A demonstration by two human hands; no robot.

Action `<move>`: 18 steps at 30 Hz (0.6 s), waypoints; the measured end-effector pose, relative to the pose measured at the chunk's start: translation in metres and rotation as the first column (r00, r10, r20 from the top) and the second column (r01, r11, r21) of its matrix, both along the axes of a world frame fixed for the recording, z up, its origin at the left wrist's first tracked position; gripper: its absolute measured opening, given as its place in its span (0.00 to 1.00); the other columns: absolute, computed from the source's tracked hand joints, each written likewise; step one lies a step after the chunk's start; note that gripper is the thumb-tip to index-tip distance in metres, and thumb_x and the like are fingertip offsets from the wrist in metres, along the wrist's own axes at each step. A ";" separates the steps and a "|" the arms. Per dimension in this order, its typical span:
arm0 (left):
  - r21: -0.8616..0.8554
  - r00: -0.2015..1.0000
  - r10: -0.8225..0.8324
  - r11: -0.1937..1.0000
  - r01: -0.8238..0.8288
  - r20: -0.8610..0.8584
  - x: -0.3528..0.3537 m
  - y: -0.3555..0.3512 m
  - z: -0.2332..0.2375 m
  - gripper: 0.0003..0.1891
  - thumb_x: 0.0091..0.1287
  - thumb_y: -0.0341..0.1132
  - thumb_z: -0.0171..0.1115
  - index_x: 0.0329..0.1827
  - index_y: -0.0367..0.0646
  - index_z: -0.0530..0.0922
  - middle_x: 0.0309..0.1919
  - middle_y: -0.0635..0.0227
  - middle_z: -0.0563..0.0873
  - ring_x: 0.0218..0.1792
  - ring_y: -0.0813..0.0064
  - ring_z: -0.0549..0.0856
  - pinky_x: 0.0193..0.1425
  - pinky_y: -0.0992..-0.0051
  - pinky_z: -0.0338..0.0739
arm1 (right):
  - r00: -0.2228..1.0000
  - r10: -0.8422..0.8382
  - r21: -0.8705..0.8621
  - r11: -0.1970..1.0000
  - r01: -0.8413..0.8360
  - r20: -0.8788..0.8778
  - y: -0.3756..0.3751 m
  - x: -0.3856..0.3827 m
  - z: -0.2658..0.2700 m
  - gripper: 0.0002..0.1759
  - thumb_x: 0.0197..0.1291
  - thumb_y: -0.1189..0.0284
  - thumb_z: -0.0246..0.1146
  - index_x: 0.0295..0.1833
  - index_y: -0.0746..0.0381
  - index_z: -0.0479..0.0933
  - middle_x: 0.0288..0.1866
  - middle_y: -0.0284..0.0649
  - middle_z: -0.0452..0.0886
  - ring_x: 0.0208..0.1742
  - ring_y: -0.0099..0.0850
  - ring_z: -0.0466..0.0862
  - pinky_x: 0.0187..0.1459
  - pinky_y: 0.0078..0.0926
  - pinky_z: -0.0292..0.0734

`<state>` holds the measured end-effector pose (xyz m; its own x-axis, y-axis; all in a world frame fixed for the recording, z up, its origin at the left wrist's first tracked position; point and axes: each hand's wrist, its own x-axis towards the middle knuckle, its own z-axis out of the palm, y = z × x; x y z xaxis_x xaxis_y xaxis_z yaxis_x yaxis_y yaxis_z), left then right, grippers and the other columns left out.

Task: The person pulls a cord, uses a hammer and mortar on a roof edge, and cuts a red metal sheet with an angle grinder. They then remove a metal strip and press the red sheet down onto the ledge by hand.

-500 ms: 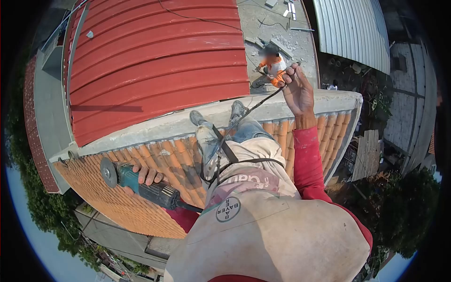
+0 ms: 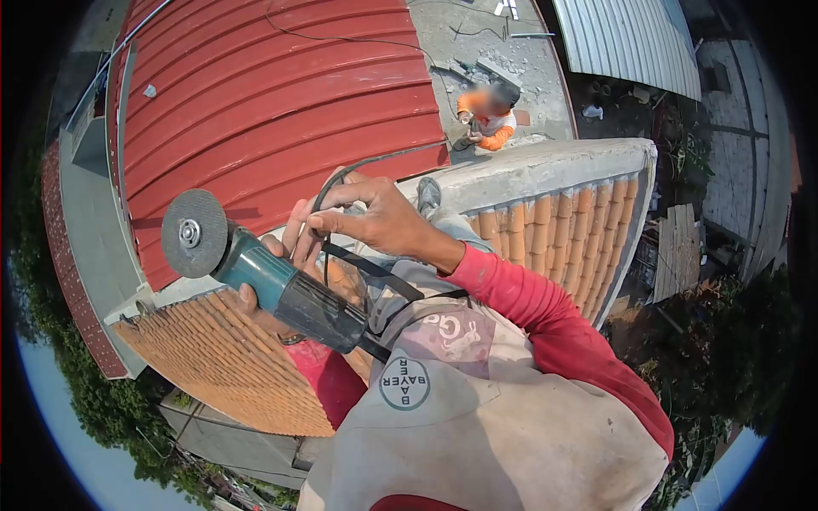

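Note:
My left hand (image 2: 271, 308) is wrapped round the teal and black angle grinder (image 2: 271, 281), whose grey cutting disc (image 2: 194, 233) points to the upper left. Just above the grinder, my right hand (image 2: 375, 213) has a black cable (image 2: 320, 203) looped at its thumb and fingers. The cable runs on toward the right over the red roof edge. A dark strap (image 2: 371, 271) crosses below my right hand. Some fingers of my left hand are hidden behind the grinder.
Red metal roofing (image 2: 281, 102) lies ahead, bordered by a concrete ledge (image 2: 554, 175) with one of my shoes on it. Orange roof tiles (image 2: 554, 234) slope around me. A person in orange and white (image 2: 492, 128) crouches on the rubble-strewn concrete floor (image 2: 545, 94) below.
My right hand has come down and left to near the grinder with the cable. The grinder is raised and larger in view. The person below has shifted posture.

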<state>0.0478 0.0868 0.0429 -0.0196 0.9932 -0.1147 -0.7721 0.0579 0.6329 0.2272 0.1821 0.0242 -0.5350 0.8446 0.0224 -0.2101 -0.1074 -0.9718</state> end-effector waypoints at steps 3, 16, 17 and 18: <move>0.024 0.998 0.031 0.999 -0.030 -0.050 -0.004 0.003 -0.010 0.34 0.60 0.57 0.60 0.54 0.34 0.69 0.56 0.36 0.74 0.59 0.50 0.77 0.68 0.49 0.68 | 0.995 -0.013 -0.066 0.998 0.006 -0.098 0.003 -0.017 0.012 0.15 0.62 0.63 0.70 0.38 0.66 0.85 0.38 0.37 0.84 0.40 0.25 0.80 0.43 0.26 0.74; 0.052 0.996 -0.030 0.998 0.026 0.078 -0.007 -0.004 0.010 0.31 0.65 0.44 0.59 0.57 0.21 0.64 0.54 0.18 0.70 0.53 0.38 0.83 0.55 0.50 0.85 | 0.778 -0.552 -0.925 0.367 -0.096 -0.299 0.022 0.014 -0.081 0.08 0.71 0.67 0.56 0.45 0.61 0.76 0.44 0.38 0.82 0.45 0.31 0.82 0.45 0.31 0.78; 0.034 0.994 -0.033 0.999 0.029 0.101 -0.008 -0.004 0.010 0.32 0.64 0.44 0.59 0.57 0.21 0.63 0.57 0.14 0.67 0.54 0.37 0.83 0.56 0.50 0.85 | 0.759 -0.604 -0.945 0.323 -0.046 -0.243 0.025 0.022 -0.096 0.07 0.71 0.69 0.55 0.44 0.60 0.74 0.45 0.39 0.82 0.46 0.33 0.82 0.46 0.32 0.78; 0.036 0.995 -0.029 0.999 0.025 0.099 -0.009 -0.006 0.006 0.32 0.64 0.44 0.59 0.57 0.21 0.63 0.57 0.14 0.67 0.54 0.37 0.83 0.56 0.50 0.85 | 0.761 -0.600 -0.945 0.324 -0.048 -0.245 0.027 0.030 -0.106 0.07 0.71 0.69 0.55 0.44 0.60 0.74 0.45 0.39 0.82 0.46 0.33 0.82 0.46 0.32 0.78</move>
<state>0.0383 0.0811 0.0486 0.0169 0.9966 -0.0803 -0.8298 0.0588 0.5550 0.2575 0.2091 -0.0819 -0.4338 0.6115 -0.6617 -0.7831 -0.6191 -0.0588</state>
